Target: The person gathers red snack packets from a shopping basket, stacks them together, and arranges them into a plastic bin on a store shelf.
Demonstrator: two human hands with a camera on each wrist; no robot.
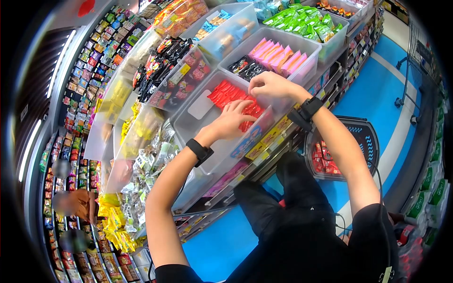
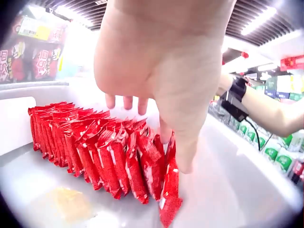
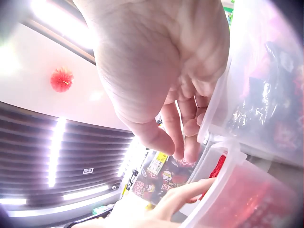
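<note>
In the head view, a row of small red packets (image 1: pixel 230 97) stands in a clear plastic bin (image 1: pixel 186 123). My left hand (image 1: pixel 230 121) reaches over the near end of that row, fingers spread. Close up in the left wrist view, its thumb lies beside the tilted end packet (image 2: pixel 170 194), with the index fingertip at the packet's top; the other fingers hang behind the row. My right hand (image 1: pixel 276 87) hovers at the bin's right side, by the wall of the neighbouring bin. Its fingers bend loosely, and nothing shows between thumb and fingertips (image 3: pixel 191 154) in the right wrist view.
Neighbouring bins hold pink packets (image 1: pixel 278 55), black packets (image 1: pixel 163 61) and green packets (image 1: pixel 302 21). A black shopping basket (image 1: pixel 363 137) with red packets inside stands at the right, below my right arm. Farther right is a shopping cart (image 1: pixel 420 56).
</note>
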